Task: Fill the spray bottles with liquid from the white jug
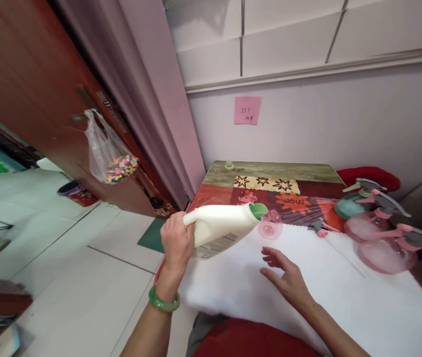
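My left hand (176, 240) is wrapped round the handle of a large white detergent bottle (221, 225), tilted well over so that its green spout (258, 211) points right. Just beyond that spout stands a small round pink spray bottle (271, 226) without a sprayer head. Whether liquid is flowing cannot be made out. My right hand (284, 275) hangs over the white cloth with fingers apart, holding nothing, a little nearer to me than the pink bottle. On the cloth to the right lies a grey and pink spray head (322, 227) with a thin tube.
Several spray bottles, one of them teal (352, 202), stand at the table's right side. A small green cap (229, 164) sits at the back left of the patterned table (270, 171). A door with a hanging plastic bag (101, 148) is on the left.
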A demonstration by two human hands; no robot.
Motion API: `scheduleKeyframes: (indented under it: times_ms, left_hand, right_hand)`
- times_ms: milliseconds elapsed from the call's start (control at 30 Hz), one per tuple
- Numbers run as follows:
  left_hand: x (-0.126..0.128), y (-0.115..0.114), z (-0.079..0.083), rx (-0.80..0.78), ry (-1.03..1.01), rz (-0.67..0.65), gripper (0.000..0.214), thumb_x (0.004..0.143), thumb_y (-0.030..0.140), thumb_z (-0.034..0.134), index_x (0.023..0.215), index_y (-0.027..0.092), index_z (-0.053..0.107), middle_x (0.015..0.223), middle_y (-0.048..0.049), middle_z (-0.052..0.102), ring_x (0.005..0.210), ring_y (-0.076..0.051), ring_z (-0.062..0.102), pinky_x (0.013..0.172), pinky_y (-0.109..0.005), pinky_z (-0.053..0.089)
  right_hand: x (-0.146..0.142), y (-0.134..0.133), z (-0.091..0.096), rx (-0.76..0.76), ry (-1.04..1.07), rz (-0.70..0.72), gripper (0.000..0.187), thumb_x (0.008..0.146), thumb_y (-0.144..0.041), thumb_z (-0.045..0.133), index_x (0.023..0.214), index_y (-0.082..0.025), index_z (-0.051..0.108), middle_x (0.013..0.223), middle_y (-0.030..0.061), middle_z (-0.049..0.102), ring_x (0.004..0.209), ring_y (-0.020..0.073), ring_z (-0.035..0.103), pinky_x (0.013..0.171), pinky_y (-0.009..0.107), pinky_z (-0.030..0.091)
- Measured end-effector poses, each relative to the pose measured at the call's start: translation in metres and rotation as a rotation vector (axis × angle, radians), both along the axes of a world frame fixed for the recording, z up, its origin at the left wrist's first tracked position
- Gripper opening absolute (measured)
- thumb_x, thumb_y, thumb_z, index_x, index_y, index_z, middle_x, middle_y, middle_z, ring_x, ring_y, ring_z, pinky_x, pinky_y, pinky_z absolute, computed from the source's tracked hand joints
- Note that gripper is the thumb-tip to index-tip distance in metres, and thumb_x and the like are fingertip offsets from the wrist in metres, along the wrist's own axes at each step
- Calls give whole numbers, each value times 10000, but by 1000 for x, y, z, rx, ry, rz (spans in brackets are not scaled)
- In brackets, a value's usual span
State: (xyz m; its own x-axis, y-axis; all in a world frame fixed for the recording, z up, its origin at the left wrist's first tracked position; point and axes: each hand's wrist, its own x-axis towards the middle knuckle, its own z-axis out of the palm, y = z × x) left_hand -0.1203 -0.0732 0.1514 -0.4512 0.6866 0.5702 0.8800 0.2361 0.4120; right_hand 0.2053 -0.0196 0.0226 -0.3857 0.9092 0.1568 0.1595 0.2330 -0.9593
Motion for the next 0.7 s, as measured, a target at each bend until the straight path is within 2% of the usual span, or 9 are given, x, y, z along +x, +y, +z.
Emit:
scheduleKeyframes:
  times_ms: [100,167,267,367,500,633,700]
  left_hand:
    - [13,-11,1,-47,67,5,121,994,347,558,963,246,615,898,-88,660,901,-334,603,852,-440,412]
    - [20,-17,2,-70,90,1,98,997,319,557,954,252,614,884,-80,664,883,-324,613,833,-428,417]
    - [26,-23,3,-90,100,-20,127,1012,356,560,949,257,610,870,-72,668,862,-313,626,807,-416,427]
    - [31,-28,5,-101,93,-59,234,1024,470,556,964,251,614,873,-75,677,856,-309,637,787,-412,437]
    - [34,-37,17,-114,72,-147,333,1038,549,517,1036,237,633,946,-73,711,892,-287,665,802,-399,476]
    - [22,-49,31,14,-65,-279,395,1019,521,589,1294,239,624,1270,-105,714,1195,-282,658,1051,-429,477]
    - [12,-54,30,146,-223,-258,613,930,560,714,1431,245,558,1446,-143,629,1364,-319,571,1164,-482,410]
  right_hand:
    - [-31,7,23,-247,234,130,897,731,-637,876,1498,-338,518,1484,178,638,1249,369,712,968,541,632]
    - [-51,10,36,-347,345,196,994,660,-650,919,1511,-356,497,1547,174,587,1320,387,665,994,564,613]
    - [-74,11,50,-431,439,249,838,627,-588,960,1347,-281,663,1418,163,699,1263,394,690,1015,583,590]
    - [-84,10,57,-479,511,202,640,597,-492,996,1134,-217,781,1198,148,806,1122,389,744,1008,583,585]
    - [-82,12,60,-477,589,150,609,573,-417,1010,1113,-222,810,1145,117,826,1088,364,753,980,529,603]
    - [-76,15,66,-486,663,85,619,583,-423,1000,1134,-222,804,1166,112,823,1105,350,753,996,506,599]
    - [-73,17,72,-515,700,36,638,580,-423,998,1153,-230,795,1183,107,820,1115,346,752,1003,505,596]
